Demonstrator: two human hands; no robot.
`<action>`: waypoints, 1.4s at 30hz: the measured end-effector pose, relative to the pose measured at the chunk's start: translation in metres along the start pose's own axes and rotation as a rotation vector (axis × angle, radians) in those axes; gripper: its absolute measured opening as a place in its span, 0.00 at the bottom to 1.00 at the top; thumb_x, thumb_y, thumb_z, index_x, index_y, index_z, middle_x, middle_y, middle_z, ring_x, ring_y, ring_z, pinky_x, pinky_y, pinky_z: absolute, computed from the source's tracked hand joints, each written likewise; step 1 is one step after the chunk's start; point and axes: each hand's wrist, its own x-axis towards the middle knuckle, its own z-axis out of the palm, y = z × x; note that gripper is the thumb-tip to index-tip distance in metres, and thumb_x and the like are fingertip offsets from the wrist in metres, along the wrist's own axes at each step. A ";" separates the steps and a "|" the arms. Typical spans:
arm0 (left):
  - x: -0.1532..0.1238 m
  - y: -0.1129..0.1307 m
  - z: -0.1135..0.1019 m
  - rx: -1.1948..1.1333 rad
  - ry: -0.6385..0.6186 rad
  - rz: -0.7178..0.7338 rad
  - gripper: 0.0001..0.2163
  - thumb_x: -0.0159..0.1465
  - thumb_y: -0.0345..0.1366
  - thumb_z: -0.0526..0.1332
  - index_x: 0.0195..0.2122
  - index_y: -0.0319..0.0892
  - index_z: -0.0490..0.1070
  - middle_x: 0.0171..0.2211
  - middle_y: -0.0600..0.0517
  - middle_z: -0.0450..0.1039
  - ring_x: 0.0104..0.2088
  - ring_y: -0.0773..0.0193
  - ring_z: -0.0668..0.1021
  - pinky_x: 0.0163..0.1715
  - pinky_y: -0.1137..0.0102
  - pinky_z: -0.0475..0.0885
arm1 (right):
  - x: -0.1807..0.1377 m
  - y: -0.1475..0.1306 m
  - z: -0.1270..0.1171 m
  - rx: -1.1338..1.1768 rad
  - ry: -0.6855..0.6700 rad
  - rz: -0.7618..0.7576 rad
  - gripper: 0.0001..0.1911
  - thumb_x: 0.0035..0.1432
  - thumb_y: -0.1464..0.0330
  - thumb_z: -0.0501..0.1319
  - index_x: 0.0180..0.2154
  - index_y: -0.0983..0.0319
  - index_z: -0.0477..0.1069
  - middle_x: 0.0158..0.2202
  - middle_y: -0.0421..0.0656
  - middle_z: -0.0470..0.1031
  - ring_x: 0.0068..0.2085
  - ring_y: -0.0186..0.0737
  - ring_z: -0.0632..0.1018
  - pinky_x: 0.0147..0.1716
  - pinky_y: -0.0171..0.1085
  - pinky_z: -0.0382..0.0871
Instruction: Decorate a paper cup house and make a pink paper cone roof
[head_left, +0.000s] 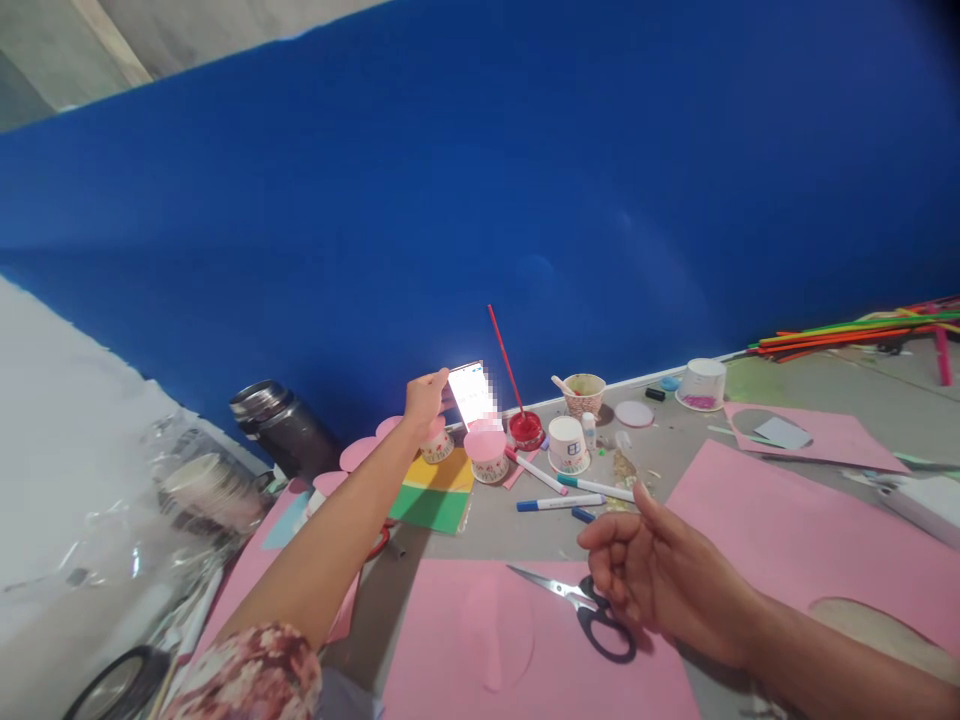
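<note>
At the far side of the table my left hand holds a smartphone by its left edge, screen lit and facing me. My right hand hangs loosely over the near right, thumb raised away from its half-curled fingers, with nothing in it. Just beside it, scissors with black handles lie on a pink sheet; their blades are nearly closed and point left. A pink cut piece rests on that sheet. Below the phone stands a paper cup topped with a pink disc.
Markers lie mid-table near an upturned white cup. A red paint pot holds a red stick. Left stands a dark flask; right lie pink sheets and colored sticks. A blue wall rises behind.
</note>
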 end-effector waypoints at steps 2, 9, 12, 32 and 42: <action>-0.002 0.003 -0.001 -0.003 0.005 -0.022 0.15 0.65 0.47 0.70 0.34 0.37 0.76 0.30 0.48 0.80 0.31 0.61 0.82 0.37 0.63 0.79 | 0.000 0.000 0.000 -0.012 0.008 0.003 0.34 0.56 0.40 0.68 0.38 0.67 0.84 0.27 0.47 0.80 0.26 0.35 0.78 0.24 0.30 0.69; -0.027 0.042 -0.026 0.159 0.059 -0.012 0.21 0.64 0.56 0.65 0.31 0.39 0.74 0.31 0.40 0.81 0.35 0.54 0.83 0.36 0.62 0.78 | 0.001 -0.003 0.000 -0.160 0.048 -0.018 0.35 0.56 0.38 0.65 0.37 0.66 0.81 0.27 0.46 0.78 0.26 0.35 0.75 0.22 0.30 0.66; -0.070 0.067 -0.052 0.262 -0.025 0.018 0.19 0.61 0.53 0.67 0.33 0.39 0.77 0.35 0.42 0.83 0.38 0.55 0.83 0.37 0.65 0.77 | 0.001 -0.004 0.005 -0.519 0.122 0.030 0.30 0.63 0.44 0.57 0.38 0.64 0.78 0.29 0.46 0.79 0.24 0.35 0.73 0.20 0.32 0.62; -0.280 0.000 -0.050 0.955 -0.519 -0.073 0.25 0.52 0.38 0.71 0.52 0.45 0.70 0.58 0.41 0.73 0.60 0.44 0.72 0.54 0.59 0.66 | -0.014 0.015 0.017 -2.071 0.246 -0.061 0.10 0.61 0.71 0.59 0.43 0.61 0.76 0.45 0.50 0.82 0.44 0.52 0.81 0.37 0.40 0.59; -0.273 -0.028 -0.058 0.706 -0.462 -0.101 0.13 0.53 0.32 0.66 0.39 0.46 0.67 0.37 0.53 0.74 0.38 0.57 0.75 0.36 0.66 0.64 | -0.011 0.009 0.020 -2.241 0.317 -0.013 0.10 0.67 0.69 0.56 0.42 0.63 0.77 0.43 0.52 0.81 0.40 0.52 0.82 0.33 0.41 0.58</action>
